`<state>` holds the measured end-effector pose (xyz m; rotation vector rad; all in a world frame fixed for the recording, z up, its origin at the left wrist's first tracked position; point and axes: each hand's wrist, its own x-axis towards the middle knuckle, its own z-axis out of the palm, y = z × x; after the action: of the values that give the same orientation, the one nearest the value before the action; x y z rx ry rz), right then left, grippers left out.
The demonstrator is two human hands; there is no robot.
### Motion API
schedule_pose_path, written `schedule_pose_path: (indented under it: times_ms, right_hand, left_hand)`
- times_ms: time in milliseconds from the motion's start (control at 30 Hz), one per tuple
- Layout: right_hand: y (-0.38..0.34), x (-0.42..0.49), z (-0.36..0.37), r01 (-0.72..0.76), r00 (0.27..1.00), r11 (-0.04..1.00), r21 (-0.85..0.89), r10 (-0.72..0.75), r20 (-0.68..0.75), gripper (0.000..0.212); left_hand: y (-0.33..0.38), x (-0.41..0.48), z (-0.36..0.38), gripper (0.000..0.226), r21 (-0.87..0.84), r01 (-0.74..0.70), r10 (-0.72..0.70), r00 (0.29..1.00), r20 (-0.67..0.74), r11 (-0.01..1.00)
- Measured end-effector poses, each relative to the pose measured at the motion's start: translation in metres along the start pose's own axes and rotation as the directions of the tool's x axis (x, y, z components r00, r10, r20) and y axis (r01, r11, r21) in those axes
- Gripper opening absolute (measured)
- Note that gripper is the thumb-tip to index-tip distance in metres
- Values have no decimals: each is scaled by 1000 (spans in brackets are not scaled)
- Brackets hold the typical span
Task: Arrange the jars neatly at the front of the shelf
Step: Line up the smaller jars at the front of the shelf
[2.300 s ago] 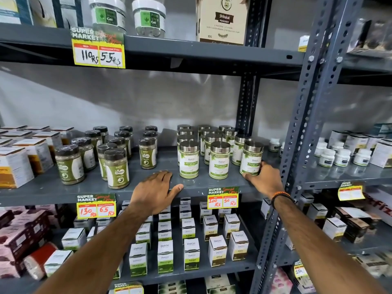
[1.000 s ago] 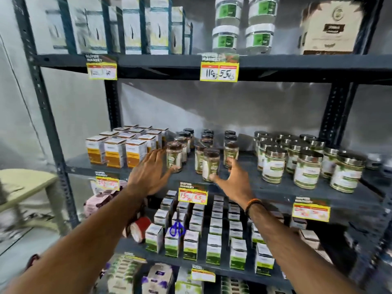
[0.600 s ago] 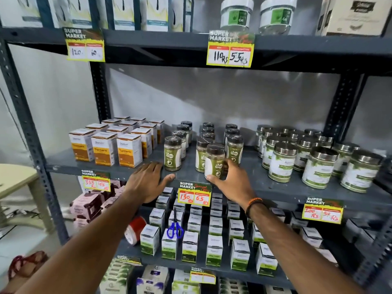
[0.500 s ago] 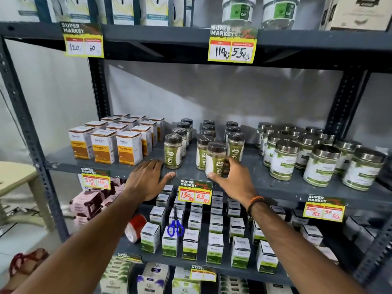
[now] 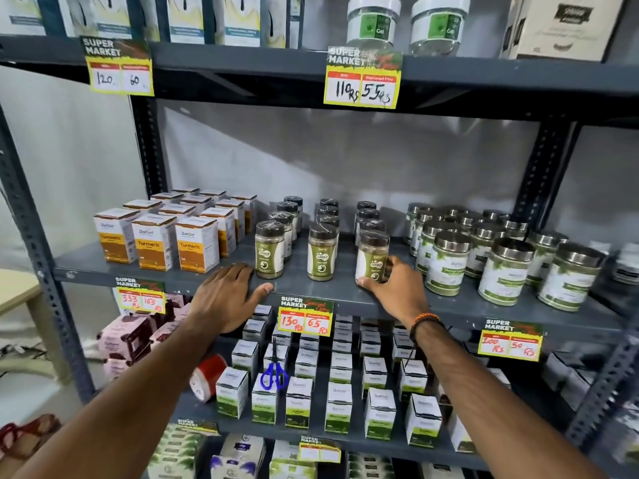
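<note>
Three rows of small green-labelled jars with dark lids stand on the middle grey shelf (image 5: 86, 271). The front jars are the left one (image 5: 269, 249), the middle one (image 5: 322, 252) and the right one (image 5: 371, 255). My right hand (image 5: 394, 288) grips the right front jar near its base, thumb in front and fingers behind. My left hand (image 5: 230, 295) lies flat on the shelf's front edge, just left of the left front jar, fingers apart and holding nothing.
Orange turmeric boxes (image 5: 155, 247) stand left of the jars. Larger steel-lidded jars (image 5: 446, 262) crowd the right. Price tags (image 5: 306, 316) hang on the shelf edge. Blue scissors (image 5: 274, 373) and small boxes sit on the shelf below. A steel upright (image 5: 601, 385) stands at the right.
My right hand took the front jar from the middle cluster and moved it right, so it now heads the right row. The left hand stayed on the shelf edge.
</note>
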<state>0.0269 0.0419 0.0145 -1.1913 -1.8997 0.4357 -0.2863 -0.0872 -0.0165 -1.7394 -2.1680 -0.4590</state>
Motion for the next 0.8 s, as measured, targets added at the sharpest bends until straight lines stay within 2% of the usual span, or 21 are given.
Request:
schedule_pose_path:
  times_ms: [167, 367, 800]
  right_hand:
    - [3, 1, 3, -20, 1000, 999, -38, 21, 19, 53]
    - [2, 4, 6, -79, 996, 994, -78, 77, -34, 53]
    - [0, 1, 5, -83, 996, 994, -77, 79, -51, 52]
  left_hand:
    - [0, 0, 1, 97, 2, 6, -6, 1000, 8, 1000]
    - [1, -1, 1, 100, 10, 18, -18, 1000, 2, 1000]
    - [2, -2, 0, 98, 5, 18, -18, 1000, 9, 1000]
